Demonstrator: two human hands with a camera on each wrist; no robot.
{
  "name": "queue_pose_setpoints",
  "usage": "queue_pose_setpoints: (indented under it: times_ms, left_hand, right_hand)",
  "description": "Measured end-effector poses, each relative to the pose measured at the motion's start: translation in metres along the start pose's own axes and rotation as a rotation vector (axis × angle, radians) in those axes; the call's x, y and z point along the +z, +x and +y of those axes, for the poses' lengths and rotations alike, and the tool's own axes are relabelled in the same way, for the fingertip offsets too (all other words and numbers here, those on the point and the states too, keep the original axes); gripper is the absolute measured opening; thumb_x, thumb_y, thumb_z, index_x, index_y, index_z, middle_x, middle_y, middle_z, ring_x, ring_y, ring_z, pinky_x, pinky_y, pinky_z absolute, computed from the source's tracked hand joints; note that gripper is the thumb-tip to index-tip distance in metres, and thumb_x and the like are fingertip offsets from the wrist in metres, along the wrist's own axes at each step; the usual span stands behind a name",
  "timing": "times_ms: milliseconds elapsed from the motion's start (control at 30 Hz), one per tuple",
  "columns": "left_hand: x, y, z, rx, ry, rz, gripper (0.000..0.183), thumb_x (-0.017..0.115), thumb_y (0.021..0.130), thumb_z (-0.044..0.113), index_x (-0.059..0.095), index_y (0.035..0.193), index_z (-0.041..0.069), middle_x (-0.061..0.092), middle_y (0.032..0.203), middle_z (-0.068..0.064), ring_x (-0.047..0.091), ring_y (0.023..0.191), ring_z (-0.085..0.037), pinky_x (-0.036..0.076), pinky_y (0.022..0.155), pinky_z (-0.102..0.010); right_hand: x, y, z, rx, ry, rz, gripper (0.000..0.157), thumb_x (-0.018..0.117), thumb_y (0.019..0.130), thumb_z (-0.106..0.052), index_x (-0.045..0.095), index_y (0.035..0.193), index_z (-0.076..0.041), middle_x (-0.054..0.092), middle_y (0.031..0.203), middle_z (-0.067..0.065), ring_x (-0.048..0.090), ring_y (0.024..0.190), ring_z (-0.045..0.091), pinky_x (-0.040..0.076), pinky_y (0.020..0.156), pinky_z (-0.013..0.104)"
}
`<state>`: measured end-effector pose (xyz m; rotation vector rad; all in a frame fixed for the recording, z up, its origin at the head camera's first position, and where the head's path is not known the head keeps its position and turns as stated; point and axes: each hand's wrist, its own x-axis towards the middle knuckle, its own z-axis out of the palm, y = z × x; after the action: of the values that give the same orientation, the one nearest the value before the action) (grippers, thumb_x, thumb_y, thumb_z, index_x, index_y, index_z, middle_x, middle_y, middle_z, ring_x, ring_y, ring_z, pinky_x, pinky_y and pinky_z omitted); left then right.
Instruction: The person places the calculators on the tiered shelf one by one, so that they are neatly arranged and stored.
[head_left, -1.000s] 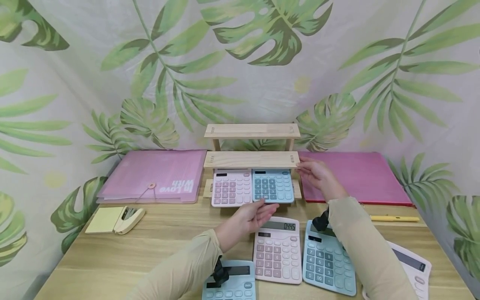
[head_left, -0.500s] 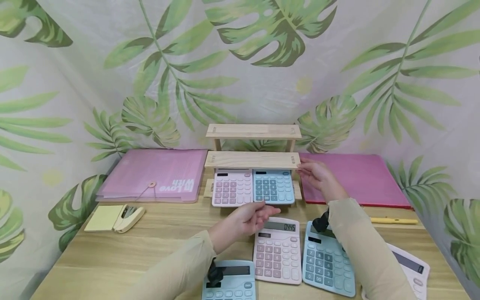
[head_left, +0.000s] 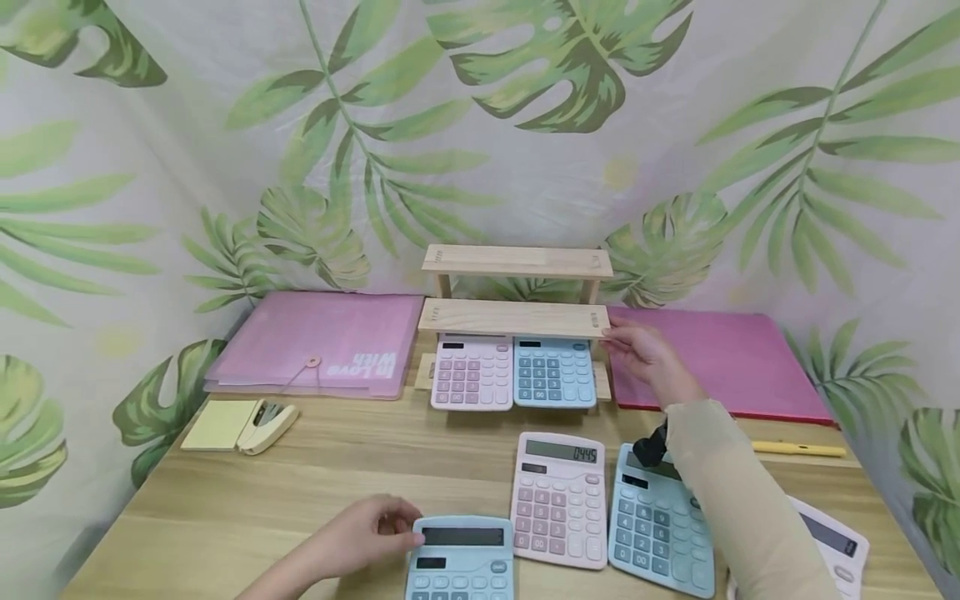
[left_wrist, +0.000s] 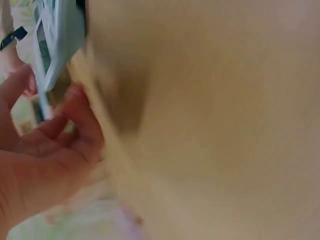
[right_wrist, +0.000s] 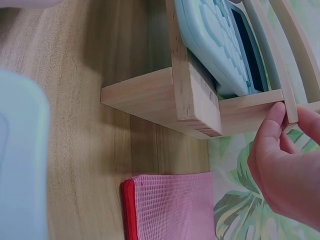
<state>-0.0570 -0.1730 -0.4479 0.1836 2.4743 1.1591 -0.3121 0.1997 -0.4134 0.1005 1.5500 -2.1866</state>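
At the table's front my left hand [head_left: 378,533] pinches the upper left corner of a blue calculator [head_left: 459,562], its thumb over the face and fingers curled at the edge; the left wrist view is blurred. My right hand [head_left: 648,358] grips the right end of the middle board of a wooden tiered rack [head_left: 517,318], thumb and fingers on either side of the board in the right wrist view. Leaning on the rack's lower tier are a pink calculator [head_left: 472,375] and another blue calculator [head_left: 555,375], side by side.
A pink calculator [head_left: 558,500] reading 0445, a blue calculator [head_left: 660,533] and a partly covered pink one [head_left: 840,550] lie at front right. A purple folder [head_left: 330,333], a magenta folder [head_left: 720,358], sticky notes [head_left: 217,425], a stapler [head_left: 270,429] and a yellow pen [head_left: 798,448] lie around.
My left hand has left the lower edge of the calculators on the rack and come down and left to the blue calculator at the front. My right hand stays on the rack.
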Motion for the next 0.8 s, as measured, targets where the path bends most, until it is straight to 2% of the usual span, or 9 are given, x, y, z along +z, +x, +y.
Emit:
queue_pose_setpoints:
  times_ms: [67, 133, 300, 367, 433, 533, 633, 700, 800]
  left_hand:
    - [0.005, 0.001, -0.012, -0.008, -0.148, -0.079, 0.036, 0.068, 0.082, 0.034, 0.066, 0.103, 0.004, 0.058, 0.082, 0.0, 0.048, 0.067, -0.005, 0.04, 0.051, -0.015]
    - [0.011, 0.003, -0.019, -0.007, -0.241, -0.119, 0.029, 0.069, 0.082, 0.029, 0.068, 0.098, 0.005, 0.056, 0.076, 0.0, 0.046, 0.062, -0.003, 0.036, 0.048, -0.014]
    - [0.017, 0.002, -0.023, 0.073, -0.249, -0.114, 0.02, 0.066, 0.085, 0.026, 0.068, 0.093, 0.007, 0.058, 0.078, 0.001, 0.047, 0.064, 0.0, 0.039, 0.052, -0.013]
    - [0.013, -0.004, -0.022, 0.069, -0.298, -0.128, 0.022, 0.061, 0.089, 0.026, 0.064, 0.099, 0.006, 0.061, 0.089, -0.002, 0.054, 0.074, -0.001, 0.047, 0.06, -0.014]
    - [0.007, -0.009, -0.018, 0.066, -0.374, -0.15, 0.026, 0.055, 0.092, 0.025, 0.058, 0.107, 0.004, 0.062, 0.101, -0.009, 0.059, 0.085, -0.006, 0.055, 0.069, -0.02]
    - [-0.008, -0.011, -0.009, 0.047, -0.436, -0.104, 0.036, 0.052, 0.094, 0.027, 0.048, 0.12, 0.001, 0.061, 0.111, -0.017, 0.064, 0.088, -0.016, 0.06, 0.072, -0.031]
    - [-0.03, 0.006, 0.004, 0.009, -0.467, 0.018, 0.051, 0.054, 0.092, 0.032, 0.043, 0.13, 0.001, 0.061, 0.113, -0.02, 0.065, 0.085, -0.021, 0.06, 0.075, -0.034]
    - [-0.049, 0.028, 0.015, -0.024, -0.524, 0.083, 0.058, 0.054, 0.091, 0.035, 0.039, 0.135, 0.0, 0.06, 0.117, -0.02, 0.066, 0.088, -0.021, 0.059, 0.081, -0.035]
    - [-0.079, 0.065, 0.032, -0.082, -0.606, 0.151, 0.063, 0.055, 0.091, 0.038, 0.036, 0.139, 0.002, 0.061, 0.118, -0.016, 0.068, 0.091, -0.018, 0.057, 0.087, -0.035]
  right_hand:
    - [-0.001, 0.0, 0.0, -0.002, -0.005, 0.0, 0.062, 0.04, 0.092, 0.009, 0.011, 0.146, 0.0, 0.068, 0.083, -0.007, 0.065, 0.081, 0.003, 0.052, 0.091, 0.018]
    - [-0.001, 0.0, 0.0, -0.002, -0.005, 0.004, 0.062, 0.04, 0.092, 0.009, 0.012, 0.146, 0.0, 0.069, 0.083, -0.006, 0.065, 0.082, 0.003, 0.049, 0.097, 0.02]
    - [0.0, 0.0, 0.001, 0.004, -0.001, 0.026, 0.061, 0.042, 0.092, 0.008, 0.015, 0.146, -0.001, 0.069, 0.084, -0.006, 0.066, 0.082, 0.004, 0.04, 0.109, 0.025]
    - [0.001, 0.0, 0.002, 0.014, 0.004, 0.031, 0.061, 0.043, 0.092, 0.008, 0.016, 0.146, -0.001, 0.069, 0.084, -0.006, 0.065, 0.083, 0.004, 0.038, 0.11, 0.025]
    - [0.001, 0.0, 0.003, 0.027, 0.013, 0.036, 0.062, 0.043, 0.091, 0.008, 0.016, 0.146, -0.002, 0.069, 0.084, -0.005, 0.065, 0.082, 0.005, 0.039, 0.11, 0.025]
    - [-0.001, -0.001, 0.003, 0.036, 0.028, 0.037, 0.063, 0.043, 0.091, 0.008, 0.015, 0.147, -0.004, 0.069, 0.084, -0.005, 0.065, 0.081, 0.005, 0.046, 0.102, 0.022]
    - [-0.003, -0.001, 0.001, 0.026, 0.051, 0.035, 0.062, 0.042, 0.092, 0.008, 0.015, 0.147, -0.003, 0.07, 0.084, -0.004, 0.066, 0.08, 0.006, 0.052, 0.09, 0.018]
    - [-0.003, -0.001, 0.001, 0.019, 0.054, 0.025, 0.063, 0.042, 0.092, 0.008, 0.014, 0.147, -0.003, 0.07, 0.084, -0.004, 0.066, 0.08, 0.005, 0.053, 0.086, 0.017]
    - [-0.001, -0.001, 0.001, 0.025, 0.03, 0.021, 0.062, 0.043, 0.092, 0.007, 0.016, 0.147, -0.003, 0.07, 0.084, -0.005, 0.065, 0.081, 0.005, 0.051, 0.093, 0.019]
